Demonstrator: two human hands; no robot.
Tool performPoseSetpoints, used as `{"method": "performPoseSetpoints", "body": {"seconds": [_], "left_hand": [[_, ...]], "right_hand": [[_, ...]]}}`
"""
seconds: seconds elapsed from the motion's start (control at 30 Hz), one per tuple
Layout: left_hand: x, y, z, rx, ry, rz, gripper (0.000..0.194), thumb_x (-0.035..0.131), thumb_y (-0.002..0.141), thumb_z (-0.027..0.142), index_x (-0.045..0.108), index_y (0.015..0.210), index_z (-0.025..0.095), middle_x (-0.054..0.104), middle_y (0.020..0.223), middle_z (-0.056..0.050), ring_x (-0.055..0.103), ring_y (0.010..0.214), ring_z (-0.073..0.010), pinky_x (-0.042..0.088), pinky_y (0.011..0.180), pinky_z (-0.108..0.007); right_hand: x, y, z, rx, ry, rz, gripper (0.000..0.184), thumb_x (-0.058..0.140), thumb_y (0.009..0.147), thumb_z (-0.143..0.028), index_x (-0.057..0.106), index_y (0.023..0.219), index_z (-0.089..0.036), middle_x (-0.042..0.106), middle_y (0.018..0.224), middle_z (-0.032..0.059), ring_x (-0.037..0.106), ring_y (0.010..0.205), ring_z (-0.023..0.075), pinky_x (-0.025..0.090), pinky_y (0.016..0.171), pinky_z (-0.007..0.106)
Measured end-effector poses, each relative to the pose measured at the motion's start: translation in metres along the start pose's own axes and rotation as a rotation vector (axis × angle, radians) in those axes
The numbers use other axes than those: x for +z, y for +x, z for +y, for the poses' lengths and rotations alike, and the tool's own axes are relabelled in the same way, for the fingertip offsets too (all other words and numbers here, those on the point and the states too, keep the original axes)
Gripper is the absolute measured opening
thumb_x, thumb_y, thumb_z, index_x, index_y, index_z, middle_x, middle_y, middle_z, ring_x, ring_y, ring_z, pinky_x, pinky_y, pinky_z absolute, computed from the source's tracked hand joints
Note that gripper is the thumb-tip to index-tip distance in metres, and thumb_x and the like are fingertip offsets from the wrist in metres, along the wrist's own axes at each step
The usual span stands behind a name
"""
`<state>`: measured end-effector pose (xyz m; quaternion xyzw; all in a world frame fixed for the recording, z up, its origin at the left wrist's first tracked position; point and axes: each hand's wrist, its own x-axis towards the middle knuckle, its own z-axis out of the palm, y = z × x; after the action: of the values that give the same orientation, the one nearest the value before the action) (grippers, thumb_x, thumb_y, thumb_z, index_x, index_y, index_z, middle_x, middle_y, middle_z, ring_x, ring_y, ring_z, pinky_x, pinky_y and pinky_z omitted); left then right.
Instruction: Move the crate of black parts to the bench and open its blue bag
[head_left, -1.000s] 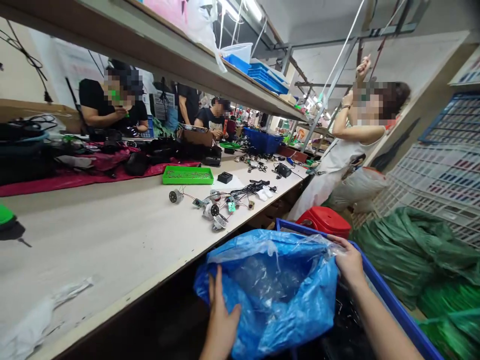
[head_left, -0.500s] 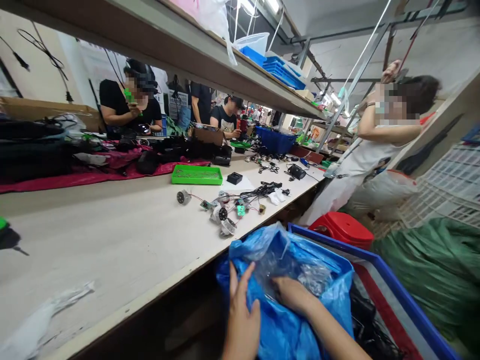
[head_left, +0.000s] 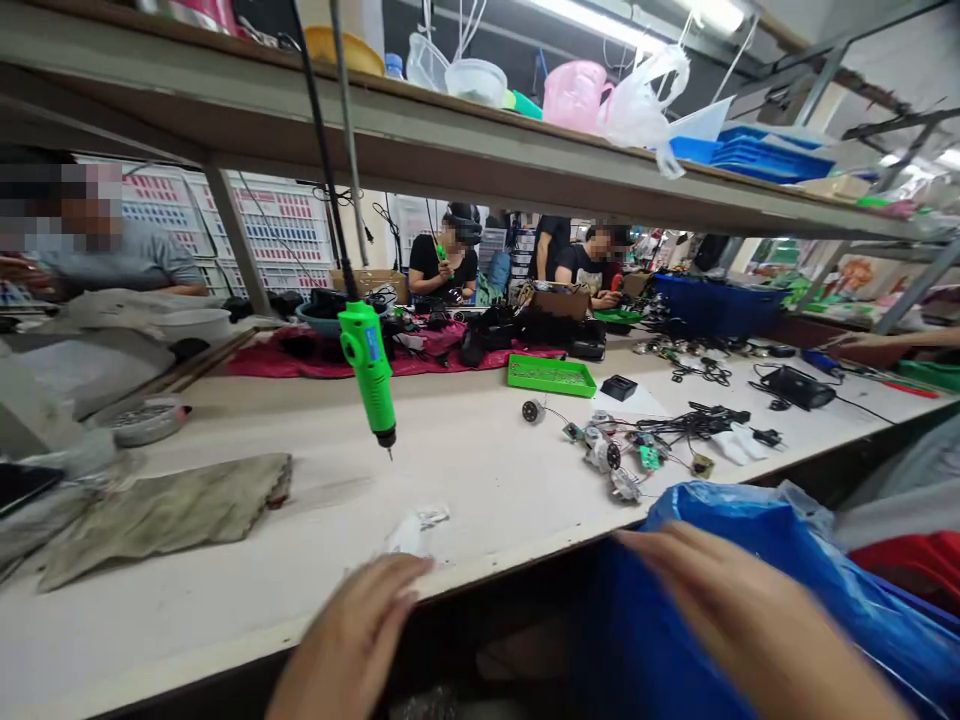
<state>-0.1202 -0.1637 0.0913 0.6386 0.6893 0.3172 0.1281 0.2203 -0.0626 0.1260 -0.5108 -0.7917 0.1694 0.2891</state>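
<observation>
Plainly, both hands hang at the bench edge, the blue bag by the right one

The left hand (head_left: 352, 625) is loosely curled, its thumb below the bent fingers, and nothing shows in its grasp. Just beyond its fingertips a crumpled white scrap (head_left: 409, 532) lies near the edge of the bench (head_left: 480, 480). The right hand (head_left: 739, 610) is blurred, its fingers stretched out toward the left; its palm is hidden, so I cannot tell whether it has hold of anything, or whether it touches the blue plastic bag (head_left: 739, 512) behind it. That bag sits at the lower right, against the front of the bench, its crinkled rim rising about level with the top.

Over the bench a green electric screwdriver (head_left: 367, 370) hangs tip down. To its right stand a green tray (head_left: 551, 389) and a small black box (head_left: 618, 388), with a cluster of wired parts (head_left: 601, 450) in front of them. A grayish cloth (head_left: 169, 515) lies at left.
</observation>
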Motion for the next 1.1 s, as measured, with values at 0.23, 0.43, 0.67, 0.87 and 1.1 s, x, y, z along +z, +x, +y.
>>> {"method": "performPoseSetpoints", "body": {"seconds": [0.23, 0.43, 0.67, 0.87, 1.1], "left_hand": [[-0.049, 0.027, -0.057, -0.120, -0.006, -0.340, 0.034, 0.043, 0.085, 0.040, 0.062, 0.112, 0.029, 0.061, 0.109, -0.003, 0.052, 0.107, -0.0216, 0.040, 0.096, -0.037], [-0.055, 0.030, -0.092, -0.146, -0.005, -0.272, 0.033, 0.032, 0.088, 0.035, 0.061, 0.096, 0.023, 0.061, 0.103, -0.004, 0.056, 0.099, -0.0204, 0.041, 0.091, -0.036], [-0.056, 0.047, -0.099, -0.104, -0.060, -0.135, 0.040, 0.038, 0.088, 0.049, 0.061, 0.112, 0.026, 0.058, 0.112, -0.002, 0.053, 0.104, -0.0199, 0.041, 0.092, -0.032], [-0.049, 0.058, -0.090, -0.137, 0.024, -0.341, 0.033, 0.038, 0.086, 0.028, 0.067, 0.097, 0.016, 0.061, 0.100, -0.008, 0.056, 0.100, -0.0217, 0.040, 0.093, -0.036], [-0.035, 0.044, -0.050, -0.090, -0.031, -0.518, 0.033, 0.037, 0.086, 0.021, 0.068, 0.098, 0.020, 0.064, 0.101, -0.005, 0.057, 0.100, -0.0175, 0.041, 0.093, -0.032]], "right_hand": [[0.173, 0.115, -0.129, -0.559, -0.035, -0.518, 0.033, 0.047, 0.087, -0.011, 0.068, 0.112, -0.020, 0.063, 0.108, 0.0094, 0.056, 0.102, 0.0233, 0.047, 0.093, 0.037], [0.202, 0.123, -0.141, -0.499, 0.065, -0.587, 0.026, 0.052, 0.085, -0.009, 0.071, 0.100, -0.015, 0.064, 0.098, 0.0066, 0.061, 0.088, 0.0163, 0.048, 0.084, 0.027], [0.238, 0.149, -0.169, -0.546, -0.069, -0.488, 0.025, 0.049, 0.087, -0.013, 0.070, 0.101, -0.016, 0.065, 0.099, 0.0085, 0.055, 0.103, 0.0235, 0.046, 0.089, 0.034], [0.240, 0.148, -0.162, -0.578, -0.048, -0.574, 0.023, 0.051, 0.087, -0.011, 0.071, 0.097, -0.013, 0.063, 0.097, 0.0079, 0.057, 0.098, 0.0182, 0.047, 0.090, 0.027], [0.187, 0.100, -0.122, -0.584, -0.019, -0.579, 0.027, 0.051, 0.083, -0.009, 0.071, 0.100, -0.017, 0.058, 0.098, 0.0069, 0.058, 0.087, 0.0162, 0.048, 0.081, 0.026]]}}
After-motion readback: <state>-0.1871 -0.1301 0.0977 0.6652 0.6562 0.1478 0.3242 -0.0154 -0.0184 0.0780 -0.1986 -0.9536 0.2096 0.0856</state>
